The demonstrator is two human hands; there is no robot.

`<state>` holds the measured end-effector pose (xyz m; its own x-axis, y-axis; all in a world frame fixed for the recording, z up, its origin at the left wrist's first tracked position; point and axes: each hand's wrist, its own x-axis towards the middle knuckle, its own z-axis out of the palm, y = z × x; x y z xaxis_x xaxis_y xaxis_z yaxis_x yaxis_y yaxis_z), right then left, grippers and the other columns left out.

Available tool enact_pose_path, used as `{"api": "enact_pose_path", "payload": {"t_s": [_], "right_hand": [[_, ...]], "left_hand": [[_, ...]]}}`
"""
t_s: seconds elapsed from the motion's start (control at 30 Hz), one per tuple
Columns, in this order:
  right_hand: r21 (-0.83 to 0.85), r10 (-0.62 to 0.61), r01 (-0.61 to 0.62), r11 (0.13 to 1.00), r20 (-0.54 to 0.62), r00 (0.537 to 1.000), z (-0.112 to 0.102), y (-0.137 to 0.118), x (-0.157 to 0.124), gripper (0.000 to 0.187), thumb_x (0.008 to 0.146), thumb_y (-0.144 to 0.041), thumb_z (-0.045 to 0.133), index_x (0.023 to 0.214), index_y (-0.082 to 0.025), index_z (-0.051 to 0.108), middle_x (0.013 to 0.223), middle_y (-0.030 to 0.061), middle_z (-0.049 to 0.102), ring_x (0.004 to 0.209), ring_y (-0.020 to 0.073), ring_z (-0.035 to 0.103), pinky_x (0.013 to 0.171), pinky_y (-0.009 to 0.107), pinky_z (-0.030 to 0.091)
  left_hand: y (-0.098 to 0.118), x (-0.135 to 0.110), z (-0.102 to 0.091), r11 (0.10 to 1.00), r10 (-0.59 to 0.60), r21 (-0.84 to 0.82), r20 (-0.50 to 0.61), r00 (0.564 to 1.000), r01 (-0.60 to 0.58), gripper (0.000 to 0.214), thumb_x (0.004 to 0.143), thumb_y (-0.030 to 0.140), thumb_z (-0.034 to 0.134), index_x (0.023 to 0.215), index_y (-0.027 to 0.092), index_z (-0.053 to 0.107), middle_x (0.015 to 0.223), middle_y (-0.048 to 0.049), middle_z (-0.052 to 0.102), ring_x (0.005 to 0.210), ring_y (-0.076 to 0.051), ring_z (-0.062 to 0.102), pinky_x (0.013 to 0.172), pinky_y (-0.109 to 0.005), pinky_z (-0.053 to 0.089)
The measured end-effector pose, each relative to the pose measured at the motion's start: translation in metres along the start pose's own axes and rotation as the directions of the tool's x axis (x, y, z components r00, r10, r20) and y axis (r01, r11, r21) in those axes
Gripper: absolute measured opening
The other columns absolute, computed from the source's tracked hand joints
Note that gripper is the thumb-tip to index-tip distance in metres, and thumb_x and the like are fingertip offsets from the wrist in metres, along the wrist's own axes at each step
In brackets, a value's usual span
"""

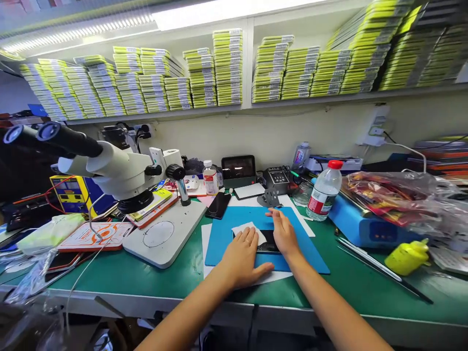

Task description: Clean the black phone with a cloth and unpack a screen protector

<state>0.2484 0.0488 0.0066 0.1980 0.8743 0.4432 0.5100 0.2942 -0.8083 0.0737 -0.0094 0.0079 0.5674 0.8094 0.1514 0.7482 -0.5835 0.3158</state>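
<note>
A dark phone (pixel 269 242) lies flat on a blue mat (pixel 307 248) at the middle of the green bench. My left hand (pixel 242 256) lies palm down over its left end, fingers flat on a white wipe (pixel 248 228) that covers part of the phone. My right hand (pixel 283 233) rests flat along the phone's right side, fingers stretched toward the far edge of the mat. Neither hand grips anything.
A white microscope (pixel 109 165) with its round base plate (pixel 164 234) stands left of the mat. A water bottle (pixel 323 191), a blue device (pixel 361 224), a yellow bottle (pixel 407 256), tweezers (pixel 369 261) and another phone (pixel 218 204) surround it. Shelves of yellow-green boxes (pixel 226 68) hang above.
</note>
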Motion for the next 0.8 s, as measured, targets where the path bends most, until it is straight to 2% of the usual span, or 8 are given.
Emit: {"api": "enact_pose_path", "payload": {"t_s": [0.1,0.17,0.27,0.4,0.5,0.6,0.7,0.8], "right_hand": [[-0.001,0.018,-0.018,1.0,-0.001,1.0,0.0,0.002,0.001,0.073,0.092,-0.074,0.02,0.108,-0.021,0.068,0.11,0.0135,0.074,0.113,0.031,0.061,0.102,0.05,0.043],[0.003,0.021,-0.021,1.0,-0.006,1.0,-0.001,0.003,0.001,0.073,0.093,-0.073,0.02,0.108,-0.021,0.068,0.111,0.014,0.074,0.114,0.0313,0.06,0.102,0.05,0.043],[-0.011,0.005,-0.005,1.0,-0.01,1.0,-0.001,0.004,0.0,0.072,0.094,-0.072,0.019,0.106,-0.021,0.069,0.109,0.0139,0.074,0.113,0.0317,0.06,0.102,0.05,0.042],[-0.034,-0.035,0.035,0.999,0.01,0.999,0.003,0.004,-0.003,0.065,0.096,-0.067,0.024,0.107,-0.023,0.069,0.111,0.0121,0.073,0.115,0.031,0.058,0.103,0.05,0.04],[-0.041,-0.059,0.06,0.997,0.02,0.998,0.005,0.004,-0.004,0.058,0.096,-0.064,0.03,0.102,-0.023,0.07,0.111,0.0117,0.073,0.114,0.0313,0.058,0.102,0.05,0.041],[-0.05,-0.066,0.067,0.996,0.017,0.998,0.005,0.003,-0.004,0.056,0.095,-0.064,0.032,0.1,-0.023,0.07,0.11,0.0119,0.073,0.112,0.0317,0.058,0.1,0.051,0.041],[-0.023,-0.039,0.038,0.999,-0.047,0.998,0.003,0.003,-0.003,0.056,0.093,-0.065,0.035,0.111,-0.022,0.067,0.117,0.013,0.07,0.117,0.032,0.056,0.103,0.052,0.04],[0.017,0.026,-0.024,1.0,-0.151,0.988,0.0,0.005,-0.001,0.058,0.092,-0.065,0.035,0.12,-0.021,0.061,0.124,0.0145,0.066,0.123,0.0323,0.052,0.106,0.053,0.036]], "left_hand": [[0.03,0.022,0.014,0.995,0.094,-0.043,-0.023,0.995,-0.095,0.098,0.087,0.071,0.049,0.155,0.004,0.025,0.161,-0.0213,0.022,0.15,-0.038,0.019,0.124,-0.05,0.02],[0.039,0.028,0.017,0.986,0.152,-0.06,-0.015,0.988,-0.153,0.095,0.088,0.068,0.049,0.155,0.006,0.024,0.161,-0.0192,0.023,0.15,-0.037,0.02,0.124,-0.049,0.02],[0.028,0.017,0.01,0.987,0.155,-0.051,0.021,0.988,-0.153,0.089,0.091,0.068,0.047,0.154,0.008,0.03,0.16,-0.0185,0.027,0.15,-0.034,0.022,0.124,-0.046,0.022],[-0.001,-0.015,-0.007,0.999,0.022,0.044,0.036,0.999,-0.023,0.083,0.094,0.066,0.042,0.152,0.008,0.031,0.16,-0.0193,0.026,0.15,-0.032,0.023,0.122,-0.046,0.024],[-0.004,-0.022,-0.011,0.991,-0.072,0.117,0.042,0.997,0.066,0.082,0.095,0.063,0.038,0.153,0.005,0.029,0.161,-0.0204,0.022,0.151,-0.034,0.02,0.123,-0.05,0.02],[0.016,-0.007,-0.002,0.989,-0.088,0.121,0.048,0.995,0.082,0.082,0.095,0.057,0.039,0.153,0.001,0.026,0.161,-0.0222,0.019,0.151,-0.035,0.017,0.123,-0.049,0.019],[0.04,0.018,0.005,0.998,0.013,0.059,0.092,0.996,-0.019,0.079,0.093,0.048,0.041,0.154,0.002,0.023,0.162,-0.0209,0.019,0.151,-0.033,0.016,0.124,-0.045,0.019],[0.048,0.032,0.005,0.997,0.073,0.026,0.095,0.993,-0.076,0.078,0.092,0.045,0.041,0.155,0.002,0.021,0.162,-0.0198,0.019,0.152,-0.032,0.016,0.125,-0.044,0.018]]}}
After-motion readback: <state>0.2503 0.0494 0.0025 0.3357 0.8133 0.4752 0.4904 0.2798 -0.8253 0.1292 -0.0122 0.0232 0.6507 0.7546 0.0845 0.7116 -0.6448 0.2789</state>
